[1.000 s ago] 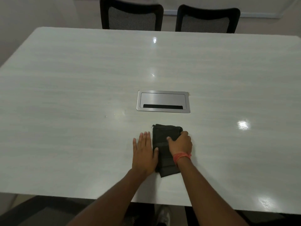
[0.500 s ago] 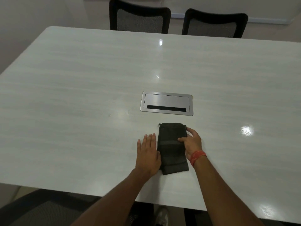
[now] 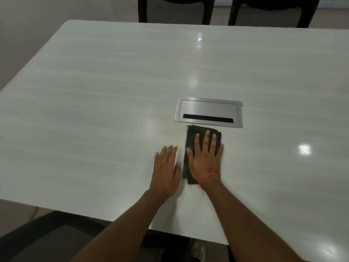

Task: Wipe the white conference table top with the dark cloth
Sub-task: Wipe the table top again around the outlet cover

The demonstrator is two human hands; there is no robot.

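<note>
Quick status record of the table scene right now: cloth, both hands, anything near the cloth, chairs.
cloth: dark cloth, folded, flat on the white table top
right hand: right hand flat on the cloth, fingers straight
left hand: left hand flat on bare table, beside the cloth
nearby: metal cable hatch just beyond the cloth, lid down
chairs: two dark chairs at the far edge

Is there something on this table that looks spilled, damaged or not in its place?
Nothing stands out. The folded dark cloth lies flat under the right hand, beside the closed metal cable box. The left hand rests on the bare table top.
</note>
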